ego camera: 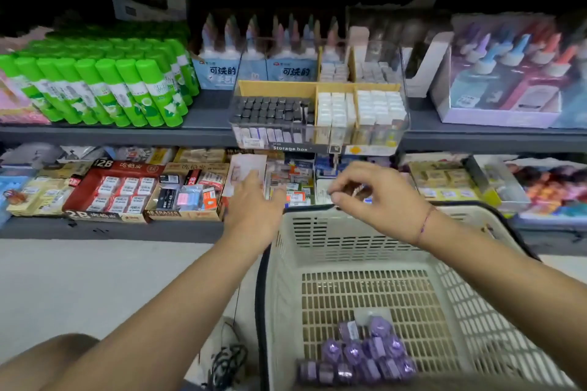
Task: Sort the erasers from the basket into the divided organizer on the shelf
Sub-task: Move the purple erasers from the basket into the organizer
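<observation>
Cream plastic basket is being framed at 5 o'clock, low, in front of the shelving. Purple wrapped erasers are being kept in a loose pile at 6 o'clock of the basket floor.

Clear divided organizer, labelled "Storage box", is being carried by the upper shelf at 12 o'clock of the basket, with its front overhanging the shelf edge. Front-left compartment is being filled with dark-topped pieces. The front-middle and front-right ones are being filled with white pieces.

Right hand is being held over the basket's far rim, at 6 o'clock of the organizer. Its fingers are being curled in toward the thumb, narrow gap. That spot is blurred, so it cannot be told whether anything is being pinched.

Left hand is being extended at 9 o'clock of the right hand, toward the lower shelf, back up. Its fingers are being laid over a pale flat packet. The grip is hidden, cannot tell.

Green glue sticks are being stacked at 10 o'clock. A red 2B eraser box is being displayed at 9 o'clock.
</observation>
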The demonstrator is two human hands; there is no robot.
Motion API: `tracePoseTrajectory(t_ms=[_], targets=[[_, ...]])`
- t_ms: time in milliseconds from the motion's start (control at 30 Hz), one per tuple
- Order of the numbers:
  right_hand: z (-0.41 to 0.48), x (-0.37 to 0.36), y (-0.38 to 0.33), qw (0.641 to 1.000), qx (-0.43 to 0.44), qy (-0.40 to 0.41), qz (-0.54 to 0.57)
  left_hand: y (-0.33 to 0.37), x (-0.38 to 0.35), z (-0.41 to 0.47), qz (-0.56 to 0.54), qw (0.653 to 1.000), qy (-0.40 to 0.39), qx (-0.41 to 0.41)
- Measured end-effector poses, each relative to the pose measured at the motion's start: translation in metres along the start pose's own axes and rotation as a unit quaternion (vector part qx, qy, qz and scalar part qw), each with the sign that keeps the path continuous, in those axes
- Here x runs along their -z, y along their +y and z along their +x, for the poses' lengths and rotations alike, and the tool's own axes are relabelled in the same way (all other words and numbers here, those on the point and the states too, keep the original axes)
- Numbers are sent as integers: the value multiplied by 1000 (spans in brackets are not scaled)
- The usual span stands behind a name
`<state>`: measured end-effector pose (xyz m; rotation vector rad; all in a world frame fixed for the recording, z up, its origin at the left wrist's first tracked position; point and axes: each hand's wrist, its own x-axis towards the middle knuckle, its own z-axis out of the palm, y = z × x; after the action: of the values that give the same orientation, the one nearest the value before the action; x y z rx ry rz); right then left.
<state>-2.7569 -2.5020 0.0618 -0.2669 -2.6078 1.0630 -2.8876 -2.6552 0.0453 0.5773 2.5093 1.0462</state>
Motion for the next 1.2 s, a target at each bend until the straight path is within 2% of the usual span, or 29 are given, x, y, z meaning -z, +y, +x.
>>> tracePoseTrajectory(t_ms=[67, 167, 233, 300, 367, 533, 667, 967, 1067, 1200], targets=[[-37, -27, 45, 983, -115, -135, 41, -26, -17, -11, 58, 997, -43, 2], [-92, -64, 98, 921, -230, -313, 22, -62, -43, -32, 74, 991, -116, 3], [-117, -85, 119, 881, -245, -404, -23, -77, -59, -45, 81, 990, -117, 8], [-127, -105, 132, 855, -232, -459, -70, -83, -71, -52, 113, 992, -53, -19], [-132, -125, 140, 845, -220, -480, -84, -85, -77, -53, 136, 990, -4, -34], [-142, -164, 152, 822, -192, -521, -128, -88, -84, -52, 155, 987, 24, -36], [-145, -178, 149, 814, -191, -540, -101, -95, -88, -50, 161, 984, 47, -59], [-139, -187, 155, 825, -239, -511, 6, -99, -90, -50, 167, 982, 49, -68], [-140, -188, 153, 817, -242, -523, -2, -99, -90, -50, 171, 981, 53, -70], [-145, -194, 148, 825, -238, -512, -3, -99, -91, -49, 171, 982, 49, -69]])
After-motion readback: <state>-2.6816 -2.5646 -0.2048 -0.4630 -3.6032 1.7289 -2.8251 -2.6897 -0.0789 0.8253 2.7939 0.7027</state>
